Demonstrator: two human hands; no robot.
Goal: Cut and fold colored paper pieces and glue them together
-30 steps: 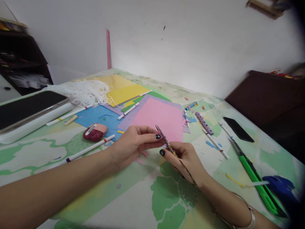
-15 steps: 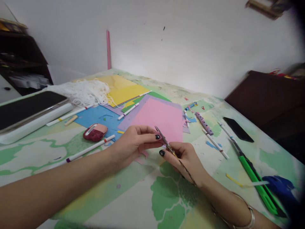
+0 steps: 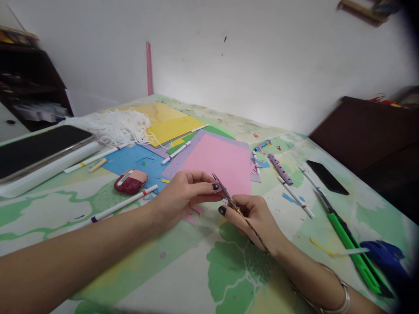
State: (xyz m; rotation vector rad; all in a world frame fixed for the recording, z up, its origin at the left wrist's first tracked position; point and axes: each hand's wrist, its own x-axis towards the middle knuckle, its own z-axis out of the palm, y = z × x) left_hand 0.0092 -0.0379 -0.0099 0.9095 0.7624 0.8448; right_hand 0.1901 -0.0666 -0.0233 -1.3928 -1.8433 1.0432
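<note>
My right hand (image 3: 253,218) is closed around a pair of small scissors (image 3: 228,197), whose blades point up and to the left. Between the thumb and fingers of my left hand (image 3: 191,192) is a small piece of pink paper (image 3: 221,192), mostly hidden by the fingertips and the blades. The blades lie right at this piece, against the left fingertips. Behind both hands a pink sheet (image 3: 222,157) rests on a purple sheet (image 3: 178,165). Pink scraps (image 3: 194,216) lie on the table under my left hand.
At the left are white yarn (image 3: 121,124), a phone (image 3: 42,146), a maroon case (image 3: 131,181) and a marker (image 3: 126,203). To the right lie a green box cutter (image 3: 353,250), a dark phone (image 3: 327,176), a purple paper roll (image 3: 279,169) and a blue tape dispenser (image 3: 382,255). Yellow sheets (image 3: 173,126) lie farther back.
My left hand has shifted very slightly, with its fingertips still at the scissor blades. My right hand and the things on the table look the same.
</note>
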